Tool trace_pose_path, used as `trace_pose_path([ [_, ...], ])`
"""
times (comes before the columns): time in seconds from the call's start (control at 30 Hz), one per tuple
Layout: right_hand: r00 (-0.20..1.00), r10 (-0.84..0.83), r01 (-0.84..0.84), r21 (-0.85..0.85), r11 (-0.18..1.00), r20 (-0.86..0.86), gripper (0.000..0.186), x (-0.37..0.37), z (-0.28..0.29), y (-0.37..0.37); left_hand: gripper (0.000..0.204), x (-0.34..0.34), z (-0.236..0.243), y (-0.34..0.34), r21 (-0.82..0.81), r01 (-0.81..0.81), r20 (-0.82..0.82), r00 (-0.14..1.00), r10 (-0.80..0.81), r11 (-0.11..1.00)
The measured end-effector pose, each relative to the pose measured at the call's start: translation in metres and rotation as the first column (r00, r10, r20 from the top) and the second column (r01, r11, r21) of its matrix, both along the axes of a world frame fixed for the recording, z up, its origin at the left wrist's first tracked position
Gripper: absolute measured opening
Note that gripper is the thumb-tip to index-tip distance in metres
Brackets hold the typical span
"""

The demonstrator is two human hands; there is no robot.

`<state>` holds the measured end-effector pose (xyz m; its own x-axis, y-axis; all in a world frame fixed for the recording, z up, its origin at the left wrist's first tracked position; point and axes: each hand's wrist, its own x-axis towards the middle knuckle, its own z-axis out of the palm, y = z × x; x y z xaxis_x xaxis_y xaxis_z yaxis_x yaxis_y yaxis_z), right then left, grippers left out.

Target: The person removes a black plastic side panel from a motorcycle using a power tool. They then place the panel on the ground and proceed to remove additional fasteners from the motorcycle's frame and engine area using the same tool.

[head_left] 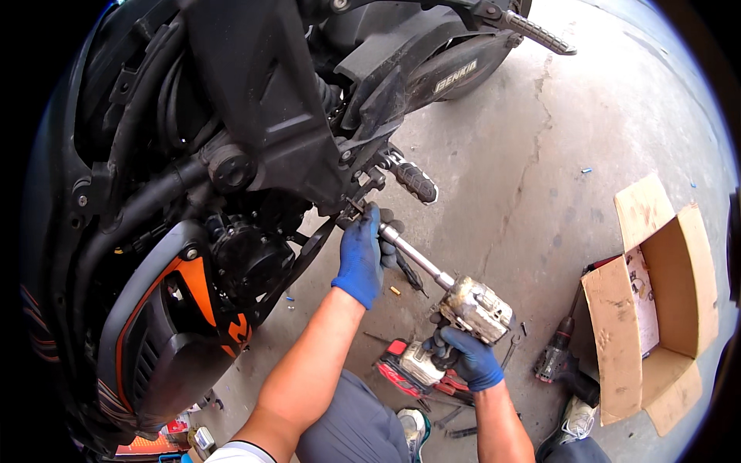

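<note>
My right hand (471, 359), in a blue glove with dark fingers, grips the handle of a worn, cream-coloured cordless impact wrench (477, 309) with a red and black battery. A long silver extension bar (417, 256) runs from its nose up and left toward the motorcycle. My left hand (363, 258), gloved alike, is closed around the bar's far end, beside a bracket under the frame. Its fingers partly hide that end, so I cannot tell whether it sits on a fastener. Just above is a black ribbed footpeg (415, 179).
The black and orange motorcycle (262, 100) fills the left side. At right, an open cardboard box (617, 332) stands near a cordless drill (554, 351) on the concrete floor. Loose hand tools (463, 432) lie by my feet. A second footpeg (540, 35) juts out at the top.
</note>
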<state>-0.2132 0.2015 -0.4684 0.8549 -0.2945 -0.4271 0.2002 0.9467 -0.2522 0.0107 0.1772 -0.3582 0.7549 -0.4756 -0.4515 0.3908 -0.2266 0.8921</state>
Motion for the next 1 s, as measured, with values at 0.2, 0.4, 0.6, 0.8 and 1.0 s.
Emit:
trace_pose_path([
  [0.2, 0.991, -0.045, 0.031, 0.110, 0.993, 0.129, 0.036, 0.020, 0.007, 0.014, 0.031, 0.020, -0.008, 0.013, 0.074, 0.017, -0.023, 1.000, -0.016, 0.997],
  [0.4, 0.964, -0.080, 0.039, 0.164, 0.986, 0.253, 0.036, 0.034, -0.005, 0.024, 0.037, 0.022, -0.005, 0.012, 0.086, 0.079, -0.017, 0.997, -0.077, 0.993],
  [0.6, 0.932, -0.089, -0.035, 0.332, 0.943, 0.351, 0.036, 0.040, -0.012, 0.023, 0.035, 0.027, -0.012, 0.012, 0.120, 0.115, 0.062, 0.990, -0.123, 0.986],
  [0.8, 0.995, 0.022, -0.008, -0.136, 0.991, 0.098, 0.040, 0.033, -0.023, 0.017, 0.027, 0.017, -0.007, 0.022, -0.008, 0.128, 0.032, 0.991, -0.128, 0.992],
  [1.0, 0.964, 0.026, -0.086, 0.220, 0.972, 0.264, 0.029, 0.037, -0.021, 0.030, 0.020, 0.016, -0.002, 0.030, -0.032, 0.130, -0.021, 0.991, -0.131, 0.991],
])
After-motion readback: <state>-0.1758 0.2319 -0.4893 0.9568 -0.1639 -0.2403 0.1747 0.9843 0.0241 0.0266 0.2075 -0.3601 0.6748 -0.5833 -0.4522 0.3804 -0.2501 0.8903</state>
